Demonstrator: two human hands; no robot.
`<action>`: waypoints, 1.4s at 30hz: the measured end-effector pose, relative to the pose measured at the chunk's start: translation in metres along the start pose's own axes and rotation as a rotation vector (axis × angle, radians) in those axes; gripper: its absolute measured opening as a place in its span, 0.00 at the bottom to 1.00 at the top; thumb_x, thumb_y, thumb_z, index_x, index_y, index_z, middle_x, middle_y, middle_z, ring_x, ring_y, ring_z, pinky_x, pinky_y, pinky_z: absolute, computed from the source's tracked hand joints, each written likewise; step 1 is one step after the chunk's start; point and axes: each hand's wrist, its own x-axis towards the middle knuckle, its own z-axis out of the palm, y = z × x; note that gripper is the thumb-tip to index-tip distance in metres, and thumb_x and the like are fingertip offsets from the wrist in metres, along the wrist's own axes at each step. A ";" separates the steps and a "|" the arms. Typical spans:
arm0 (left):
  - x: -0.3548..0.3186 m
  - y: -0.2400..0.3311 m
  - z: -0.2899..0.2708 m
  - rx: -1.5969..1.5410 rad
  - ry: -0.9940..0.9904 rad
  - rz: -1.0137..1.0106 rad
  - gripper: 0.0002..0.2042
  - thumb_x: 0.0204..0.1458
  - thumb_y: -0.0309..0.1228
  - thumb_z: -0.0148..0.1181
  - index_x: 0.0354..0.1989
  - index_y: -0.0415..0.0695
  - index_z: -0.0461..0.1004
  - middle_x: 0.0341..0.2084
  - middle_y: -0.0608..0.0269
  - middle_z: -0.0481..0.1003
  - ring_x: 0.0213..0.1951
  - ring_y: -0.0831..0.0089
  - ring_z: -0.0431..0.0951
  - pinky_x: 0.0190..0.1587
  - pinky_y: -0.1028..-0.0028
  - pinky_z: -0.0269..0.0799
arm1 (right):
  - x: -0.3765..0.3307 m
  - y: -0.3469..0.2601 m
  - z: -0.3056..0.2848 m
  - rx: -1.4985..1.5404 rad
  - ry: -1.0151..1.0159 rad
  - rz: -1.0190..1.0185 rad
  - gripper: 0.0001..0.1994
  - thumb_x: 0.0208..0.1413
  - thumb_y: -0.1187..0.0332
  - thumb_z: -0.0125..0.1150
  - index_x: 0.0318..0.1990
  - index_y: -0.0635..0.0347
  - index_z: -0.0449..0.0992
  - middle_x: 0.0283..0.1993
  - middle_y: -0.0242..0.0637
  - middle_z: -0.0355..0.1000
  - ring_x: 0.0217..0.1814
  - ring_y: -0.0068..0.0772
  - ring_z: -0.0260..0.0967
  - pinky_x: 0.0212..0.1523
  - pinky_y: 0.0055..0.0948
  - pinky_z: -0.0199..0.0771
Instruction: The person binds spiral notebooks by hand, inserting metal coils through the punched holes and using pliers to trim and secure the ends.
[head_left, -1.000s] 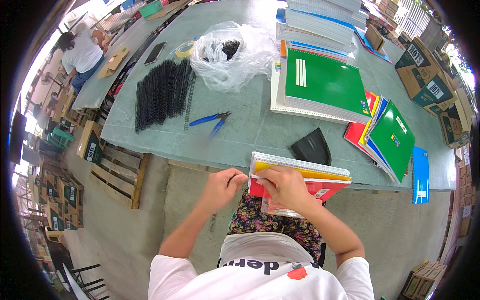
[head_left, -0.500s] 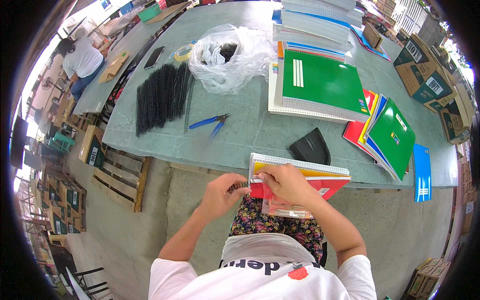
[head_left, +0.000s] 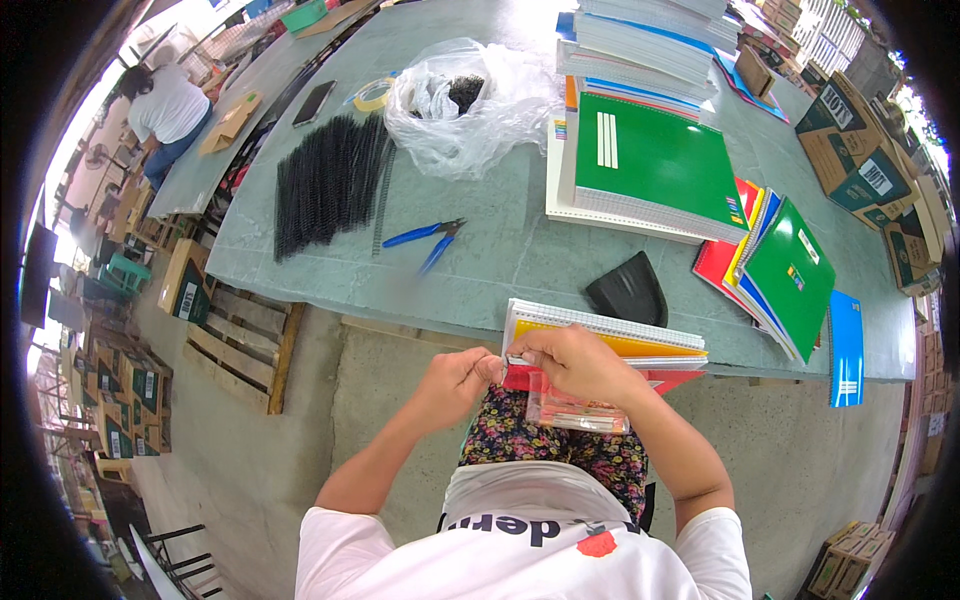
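Note:
In front of me at the table's edge, a notebook (head_left: 612, 345) with a yellow sheet and a red cover (head_left: 672, 380) stands spine up, its punched edge on top. My left hand (head_left: 462, 380) is closed in a pinch at its left end. The fingers mostly hide the dark wire binding coil that showed there a moment ago. My right hand (head_left: 572, 362) pinches that same left end of the notebook, its fingertips almost touching the left ones. A clear plastic pouch (head_left: 578, 408) hangs below my right hand, over my lap.
Black binding coils (head_left: 335, 185) lie left on the grey table (head_left: 340, 285), near blue-handled cutters (head_left: 425, 238), a phone (head_left: 314, 103) and a plastic bag (head_left: 440, 140). A black holder (head_left: 628, 290), a green notebook stack (head_left: 655, 165) and fanned notebooks (head_left: 790, 275) are right. A person (head_left: 172, 110) sits far left.
My left hand has moved slightly right and up, closer to my right hand, and the coil in it has dropped out of sight. The view has shifted a little.

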 end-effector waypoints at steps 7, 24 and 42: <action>-0.002 0.002 -0.003 -0.601 -0.267 -0.458 0.18 0.58 0.45 0.46 0.25 0.43 0.68 0.11 0.72 0.61 0.13 0.82 0.59 0.16 0.81 0.53 | -0.003 -0.015 -0.002 -0.065 -0.053 0.051 0.08 0.51 0.71 0.53 0.38 0.59 0.75 0.26 0.47 0.72 0.30 0.49 0.70 0.35 0.41 0.69; 0.007 0.000 -0.006 0.256 0.340 0.325 0.14 0.55 0.38 0.52 0.29 0.37 0.73 0.15 0.62 0.69 0.20 0.79 0.69 0.25 0.77 0.64 | -0.018 0.013 0.016 -0.553 0.248 -0.021 0.06 0.50 0.65 0.55 0.29 0.56 0.70 0.23 0.40 0.71 0.26 0.39 0.71 0.27 0.39 0.69; 0.027 0.002 -0.031 0.218 0.127 0.262 0.11 0.52 0.36 0.56 0.37 0.41 0.74 0.25 0.59 0.73 0.28 0.70 0.72 0.32 0.73 0.67 | -0.002 0.016 0.029 -0.310 0.492 -0.094 0.07 0.46 0.65 0.61 0.32 0.55 0.72 0.27 0.35 0.71 0.31 0.40 0.71 0.33 0.36 0.67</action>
